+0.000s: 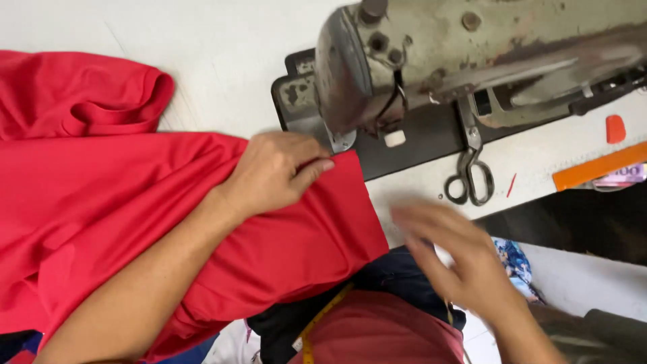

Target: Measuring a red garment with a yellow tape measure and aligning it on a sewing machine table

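Note:
A large piece of red fabric (pixel 101 202) lies spread over the white table, its right edge reaching the needle area of a worn sewing machine (pixel 472 61). My left hand (pixel 276 172) presses flat on the fabric near that edge, thumb pointing toward the machine's presser foot (pixel 344 138). My right hand (pixel 458 256) hovers blurred in front of the table edge with fingers spread, holding nothing. It is to the right of the fabric, below a pair of scissors (pixel 470 176).
A white table (pixel 222 40) carries the machine. An orange ruler (pixel 596 165) and a small orange chalk piece (pixel 614 128) lie at the right. A yellow tape measure (pixel 323 320) hangs over my red shirt, above dark cloth on my lap.

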